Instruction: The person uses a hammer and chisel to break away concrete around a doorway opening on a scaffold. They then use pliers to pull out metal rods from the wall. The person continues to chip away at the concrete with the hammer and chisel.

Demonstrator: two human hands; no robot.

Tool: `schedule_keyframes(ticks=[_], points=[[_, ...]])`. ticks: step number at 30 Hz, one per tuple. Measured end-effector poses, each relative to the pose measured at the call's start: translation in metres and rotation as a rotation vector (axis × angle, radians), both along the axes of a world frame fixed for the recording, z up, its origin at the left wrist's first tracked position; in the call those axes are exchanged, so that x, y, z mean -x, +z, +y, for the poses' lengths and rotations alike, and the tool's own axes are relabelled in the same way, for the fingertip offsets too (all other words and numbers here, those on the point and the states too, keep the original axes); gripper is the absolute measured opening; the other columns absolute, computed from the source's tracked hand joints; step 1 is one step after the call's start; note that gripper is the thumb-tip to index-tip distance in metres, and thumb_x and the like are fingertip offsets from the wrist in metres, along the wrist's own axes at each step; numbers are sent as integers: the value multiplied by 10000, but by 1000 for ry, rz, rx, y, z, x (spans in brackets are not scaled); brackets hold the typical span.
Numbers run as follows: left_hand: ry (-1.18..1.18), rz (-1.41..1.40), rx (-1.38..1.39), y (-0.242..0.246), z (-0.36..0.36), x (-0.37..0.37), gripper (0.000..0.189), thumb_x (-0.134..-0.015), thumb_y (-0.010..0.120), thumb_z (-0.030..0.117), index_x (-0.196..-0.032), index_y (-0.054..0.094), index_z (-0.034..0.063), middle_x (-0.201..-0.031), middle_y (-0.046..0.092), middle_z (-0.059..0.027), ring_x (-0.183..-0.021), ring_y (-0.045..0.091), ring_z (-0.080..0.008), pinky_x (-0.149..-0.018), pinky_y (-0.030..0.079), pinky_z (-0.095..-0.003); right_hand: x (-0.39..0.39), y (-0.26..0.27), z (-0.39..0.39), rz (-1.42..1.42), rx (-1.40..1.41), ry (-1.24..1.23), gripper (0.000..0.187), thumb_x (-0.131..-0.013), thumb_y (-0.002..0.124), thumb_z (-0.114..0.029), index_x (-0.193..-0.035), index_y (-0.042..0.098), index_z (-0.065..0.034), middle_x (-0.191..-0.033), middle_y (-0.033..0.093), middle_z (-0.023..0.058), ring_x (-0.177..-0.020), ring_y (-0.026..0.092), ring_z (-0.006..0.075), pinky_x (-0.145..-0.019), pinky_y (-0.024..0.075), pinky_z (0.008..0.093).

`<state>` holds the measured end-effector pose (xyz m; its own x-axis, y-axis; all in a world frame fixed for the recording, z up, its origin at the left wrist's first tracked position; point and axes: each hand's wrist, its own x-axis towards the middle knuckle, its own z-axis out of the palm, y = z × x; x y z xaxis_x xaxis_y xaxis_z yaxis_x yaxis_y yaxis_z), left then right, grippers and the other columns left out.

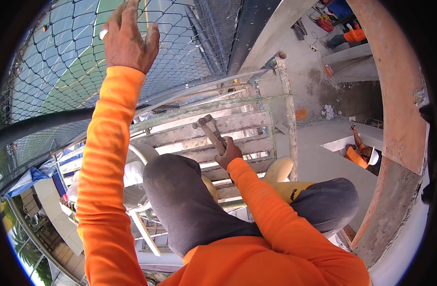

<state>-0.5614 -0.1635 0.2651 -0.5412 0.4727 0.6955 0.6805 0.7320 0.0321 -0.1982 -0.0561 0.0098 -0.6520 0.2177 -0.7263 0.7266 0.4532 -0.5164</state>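
Observation:
My left hand (pixel 130 44) is raised in front of a chain-link fence (pixel 71 50), with a ring on one finger and the thumb spread apart. Its fingertips run to the top edge of view, so I cannot tell whether they hook the mesh. Lower down, my right hand (pixel 230 154) grips a hammer (pixel 212 134) with a dusty head; a second bar-like piece seems to lie alongside the handle. Beneath the hammer are the wooden slats (pixel 240 123) of a scaffold platform. My bent knees and yellow boots (pixel 279 169) are over these slats.
A rusty scaffold pole (pixel 286 118) stands at the platform's right side. In a wall opening, a person in a white helmet (pixel 374 156) holds up a tool. Another person (pixel 352 35) is far below, near rubble (pixel 327 111). A white bucket (pixel 136 171) sits by my left knee.

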Motion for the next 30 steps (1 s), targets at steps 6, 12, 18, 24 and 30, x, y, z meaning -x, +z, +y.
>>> schedule_keyframes(ticks=[6, 12, 18, 24, 30], points=[[190, -1463, 107, -116, -13, -140, 512, -957, 671, 269, -1356, 601, -44, -1224, 706, -271, -1096, 716, -371, -984, 547, -428, 28, 4, 6, 222, 257, -316, 723, -740, 844, -223, -1339, 499, -12, -1075, 687, 200, -959, 688, 314, -888, 556, 416], [381, -2073, 253, -172, 14, -165, 545, -1086, 484, 373, -1530, 498, 57, -1313, 687, -171, -1145, 699, -321, -819, 601, -599, 54, 18, 12, 337, 435, -383, 510, -788, 769, -131, -1262, 605, -36, -1005, 659, 98, -856, 623, 214, -794, 539, 372], [548, -2086, -702, -177, 15, -180, 368, -1128, 430, 316, -1338, 601, 67, -1170, 689, -104, -1005, 684, -252, -807, 623, -477, 78, 39, 17, 359, 918, -607, 441, -811, 684, -53, -1239, 610, 19, -946, 678, 87, -753, 658, 166, -647, 550, 318], [516, -1890, -857, -158, 17, -166, 167, -1081, 604, 185, -1156, 711, 81, -1034, 710, -17, -932, 674, -165, -804, 591, -424, 104, 63, 19, 365, 793, -525, 441, -782, 730, -170, -1164, 630, 26, -813, 689, 90, -695, 659, 178, -644, 548, 348], [478, -1605, -892, -137, 36, -145, 195, -1086, 612, 191, -1221, 660, 59, -964, 645, -15, -862, 708, -155, -745, 641, -356, 114, 61, 48, 421, 587, -476, 456, -771, 752, -226, -1168, 662, -19, -895, 700, 98, -793, 644, 225, -766, 548, 382]])
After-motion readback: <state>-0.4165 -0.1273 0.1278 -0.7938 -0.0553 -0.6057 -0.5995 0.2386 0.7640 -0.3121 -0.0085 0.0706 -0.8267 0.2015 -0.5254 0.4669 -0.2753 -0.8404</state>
